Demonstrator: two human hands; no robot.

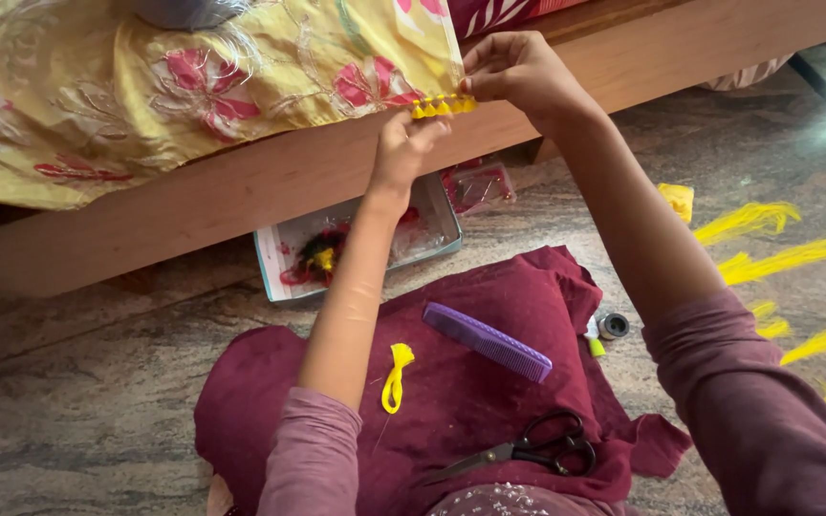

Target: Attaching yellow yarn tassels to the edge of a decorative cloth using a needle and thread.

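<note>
I pinch a row of yellow tassels (444,105) at the yellow cloth's (193,86) edge, over the bed frame (241,191), my left hand (403,148) and right hand (513,72) both clamped on it. Below the frame, on maroon cloth (489,401), lie a purple comb (487,341) and scissors (528,449).

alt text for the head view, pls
Both hands, left hand and right hand, pinch a row of yellow tassels on the yellow floral fabric edge. A purple comb, scissors and yellow thread loop lie on maroon cloth.
</note>
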